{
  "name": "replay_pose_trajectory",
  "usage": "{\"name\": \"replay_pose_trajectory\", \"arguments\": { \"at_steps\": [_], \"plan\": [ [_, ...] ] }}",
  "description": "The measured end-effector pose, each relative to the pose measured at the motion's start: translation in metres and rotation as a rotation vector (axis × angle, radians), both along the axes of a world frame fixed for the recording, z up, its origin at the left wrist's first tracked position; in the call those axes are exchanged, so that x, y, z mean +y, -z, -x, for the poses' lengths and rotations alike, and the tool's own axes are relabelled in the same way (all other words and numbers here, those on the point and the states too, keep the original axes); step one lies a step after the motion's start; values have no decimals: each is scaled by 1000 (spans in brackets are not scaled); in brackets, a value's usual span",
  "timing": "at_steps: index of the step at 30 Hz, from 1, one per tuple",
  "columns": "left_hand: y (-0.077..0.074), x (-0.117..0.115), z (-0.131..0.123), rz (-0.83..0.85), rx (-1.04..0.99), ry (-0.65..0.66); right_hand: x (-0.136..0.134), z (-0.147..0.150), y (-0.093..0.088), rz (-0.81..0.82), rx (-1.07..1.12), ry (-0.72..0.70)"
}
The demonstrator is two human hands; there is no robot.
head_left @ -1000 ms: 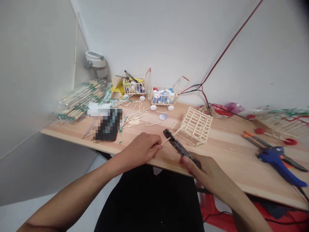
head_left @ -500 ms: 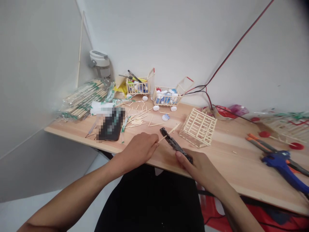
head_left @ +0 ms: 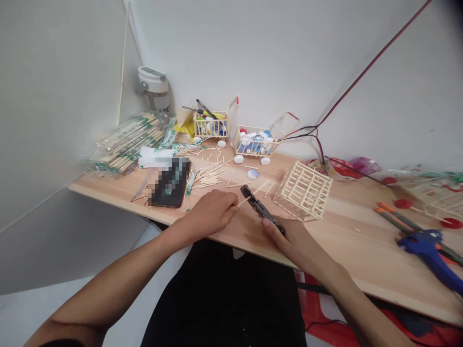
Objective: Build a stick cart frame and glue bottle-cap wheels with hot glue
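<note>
Near the table's front edge, my left hand (head_left: 216,212) pinches a thin wooden stick (head_left: 243,202) that points up and to the right. My right hand (head_left: 285,236) is wrapped round a dark hand tool (head_left: 261,209). The tool's upper end meets the stick, which shows on both sides of it. Just right of the tool, a lattice frame of sticks (head_left: 304,190) rests tilted on the table. Short cut sticks (head_left: 210,178) lie scattered beyond my left hand.
Two small stick carts (head_left: 211,126) (head_left: 255,143) hold bottle caps and pens at the back. Bagged sticks (head_left: 130,142), a bottle (head_left: 155,91) and a black phone-like slab (head_left: 171,185) are on the left. A blue glue gun (head_left: 425,243) and pliers (head_left: 394,217) lie right.
The camera view has shifted slightly, so the table items appear a little further right. Both hands keep their hold, and the tool's end still meets the stick.
</note>
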State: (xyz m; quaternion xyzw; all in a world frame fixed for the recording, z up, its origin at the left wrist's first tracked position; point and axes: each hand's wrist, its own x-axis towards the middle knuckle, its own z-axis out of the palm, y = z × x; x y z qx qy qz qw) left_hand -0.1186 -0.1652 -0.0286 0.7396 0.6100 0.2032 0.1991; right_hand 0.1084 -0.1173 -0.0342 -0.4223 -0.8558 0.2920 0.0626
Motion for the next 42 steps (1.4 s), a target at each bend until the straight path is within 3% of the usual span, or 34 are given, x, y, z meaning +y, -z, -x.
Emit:
{"name": "replay_pose_trajectory", "arguments": {
  "at_steps": [3, 9, 36, 42],
  "plan": [
    [2, 9, 8, 38, -136, 50, 4, 3, 0, 15, -51, 18],
    [3, 18, 19, 264, -354, 135, 8, 9, 1, 40, -170, 50],
    [10, 23, 14, 320, -506, 61, 6, 12, 0, 16, -182, 66],
    [11, 26, 10, 273, -552, 96, 7, 5, -10, 8, -149, 28]
  ]
}}
